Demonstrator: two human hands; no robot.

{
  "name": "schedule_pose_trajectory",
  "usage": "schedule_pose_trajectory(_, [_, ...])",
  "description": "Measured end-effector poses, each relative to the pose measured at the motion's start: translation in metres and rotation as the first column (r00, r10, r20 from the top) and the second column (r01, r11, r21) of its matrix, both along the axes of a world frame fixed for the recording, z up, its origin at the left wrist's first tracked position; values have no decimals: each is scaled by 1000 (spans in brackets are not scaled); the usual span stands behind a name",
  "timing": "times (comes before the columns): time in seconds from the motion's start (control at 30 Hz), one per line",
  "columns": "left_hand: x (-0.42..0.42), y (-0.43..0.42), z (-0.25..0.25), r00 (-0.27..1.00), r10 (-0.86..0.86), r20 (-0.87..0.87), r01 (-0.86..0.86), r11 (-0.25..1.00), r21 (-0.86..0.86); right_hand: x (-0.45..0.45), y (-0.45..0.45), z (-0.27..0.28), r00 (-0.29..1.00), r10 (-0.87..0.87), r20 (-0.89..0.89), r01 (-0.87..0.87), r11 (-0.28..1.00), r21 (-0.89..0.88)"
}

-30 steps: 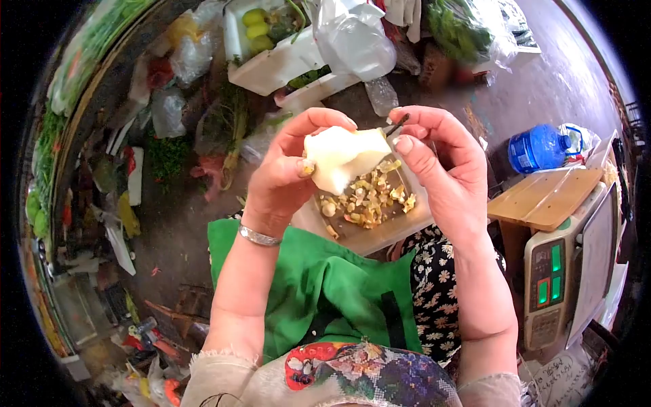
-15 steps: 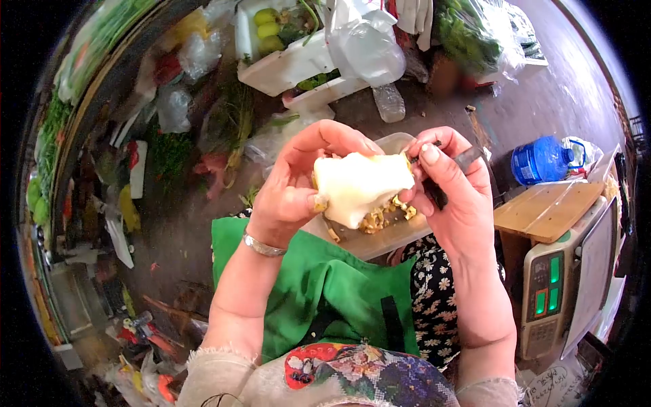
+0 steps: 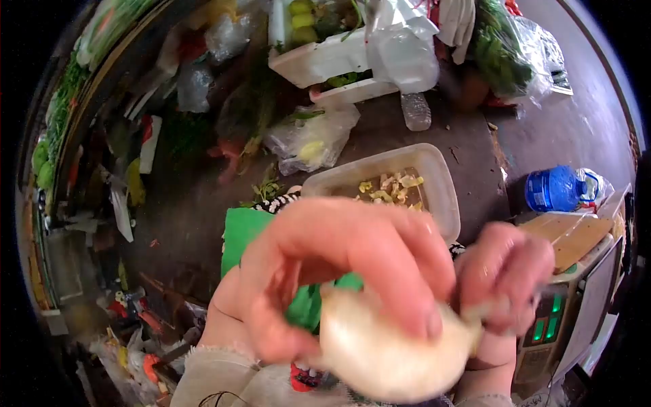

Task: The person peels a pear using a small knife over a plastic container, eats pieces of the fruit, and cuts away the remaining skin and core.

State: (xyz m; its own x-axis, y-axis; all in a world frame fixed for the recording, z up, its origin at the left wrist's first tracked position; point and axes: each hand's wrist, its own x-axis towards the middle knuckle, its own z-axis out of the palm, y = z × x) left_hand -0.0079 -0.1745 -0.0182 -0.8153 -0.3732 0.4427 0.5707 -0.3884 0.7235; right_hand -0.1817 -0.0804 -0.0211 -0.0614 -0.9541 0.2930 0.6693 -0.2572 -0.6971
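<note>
The left hand (image 3: 352, 237) gripped the pale peeled piece (image 3: 397, 356), fingers over its top, long axis running roughly left to right. The right hand (image 3: 508, 275) was nearer its narrow right end; blur hid whether that grip pinched it. The tub (image 3: 444, 186) lay beyond. The blue bottle's (image 3: 553, 189) label could not be read.

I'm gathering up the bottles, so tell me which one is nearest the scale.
The big blue bottle, just beyond the scale on the right. The other, a clear bottle, is smaller and lies by the white foam box.
</note>
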Motion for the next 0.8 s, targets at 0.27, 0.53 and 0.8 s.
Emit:
schedule_pose_trajectory(0.27, [-7, 48, 0, 964, 56, -261, -44, 998, 53, -15, -18, 20, 904, 407, -132, -426, 825, -371])
schedule_pose_trajectory(0.53, [-31, 72, 14, 875, 295, -385, -141, 914, 379, -9, -12, 16, 904, 428, 15, -389, 836, -386])
schedule_pose_trajectory(0.8, [-14, 20, -1, 992, 125, 4, -120, 942, 313, 0, -1, 2, 993, 69, 99, -51, 984, -170])
